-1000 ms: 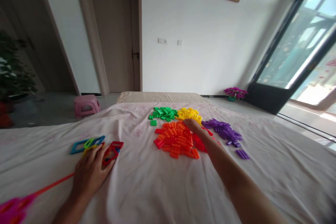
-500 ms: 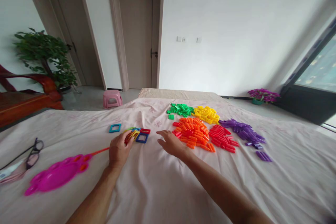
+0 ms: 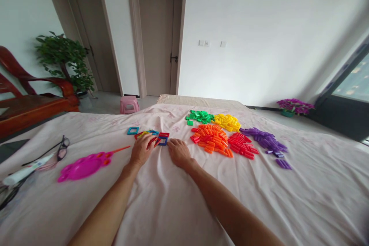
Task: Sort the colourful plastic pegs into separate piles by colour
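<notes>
Right hand: since half a second ago mine (image 3: 178, 153) has drawn in from near the orange blocks (image 3: 212, 137) to just beside the blue frame (image 3: 166, 141).
Pink tray: lies on the cloth (image 3: 245, 203), left of my left hand (image 3: 141, 150).
Teal frame: flat on the cloth, beyond that hand; more frames (image 3: 153, 132) overlap to its right.
Left fingers: pinching a red piece (image 3: 154, 143), tilted; I can't tell how many layers I have.
Red piece: should be light, stiff plastic, slick but not fragile; I'd grip opposite outer edges.
Blue frame: flat between my hands, seemingly touching the red frame (image 3: 164, 134) behind it. Its thin rim suits a fingertip or an edge pinch.
Right fingers: close together, bent down; whether they touch the blue frame I can't tell.
Orange blocks: heaped farther right, apart from my hand.
</notes>
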A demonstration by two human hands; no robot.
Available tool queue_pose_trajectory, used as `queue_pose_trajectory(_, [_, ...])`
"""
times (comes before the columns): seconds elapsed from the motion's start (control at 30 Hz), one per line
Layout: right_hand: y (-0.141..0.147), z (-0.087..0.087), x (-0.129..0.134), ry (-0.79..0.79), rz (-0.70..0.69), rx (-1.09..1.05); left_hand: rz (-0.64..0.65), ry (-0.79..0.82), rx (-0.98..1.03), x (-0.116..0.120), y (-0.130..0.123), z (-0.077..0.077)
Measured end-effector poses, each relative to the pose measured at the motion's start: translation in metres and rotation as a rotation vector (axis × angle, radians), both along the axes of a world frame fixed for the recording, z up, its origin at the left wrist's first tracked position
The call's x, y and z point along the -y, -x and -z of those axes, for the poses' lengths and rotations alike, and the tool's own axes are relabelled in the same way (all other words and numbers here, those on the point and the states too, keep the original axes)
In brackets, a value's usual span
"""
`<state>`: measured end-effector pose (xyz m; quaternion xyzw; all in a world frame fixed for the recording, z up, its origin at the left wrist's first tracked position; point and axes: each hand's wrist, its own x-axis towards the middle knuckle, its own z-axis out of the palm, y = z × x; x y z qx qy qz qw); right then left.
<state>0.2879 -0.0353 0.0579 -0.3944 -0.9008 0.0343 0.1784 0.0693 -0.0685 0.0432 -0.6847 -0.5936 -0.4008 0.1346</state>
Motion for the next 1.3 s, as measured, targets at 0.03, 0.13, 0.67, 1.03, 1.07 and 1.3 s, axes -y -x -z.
queue_pose_trajectory(0.03, [0.001,0.0,0.0,-0.007,0.008,0.003,-0.016,0.0,0.01,0.0,-0.001,0.0])
queue_pose_trajectory(0.13, [0.004,0.001,0.001,-0.018,0.035,0.015,-0.105,-0.002,0.055,-0.001,-0.001,0.0])
queue_pose_trajectory(0.67, [0.009,-0.002,0.003,-0.022,0.12,0.017,-0.305,0.182,0.261,-0.013,0.011,0.005])
queue_pose_trajectory(1.03, [0.011,-0.002,0.004,-0.026,0.129,-0.018,-0.261,0.095,0.572,-0.012,0.023,0.005])
queue_pose_trajectory(1.07, [0.011,-0.002,0.003,-0.028,0.129,-0.021,-0.264,0.079,0.603,-0.013,0.023,0.006])
queue_pose_trajectory(1.3, [0.011,-0.001,0.003,-0.026,0.136,-0.016,-0.211,0.019,0.781,-0.017,0.026,0.008])
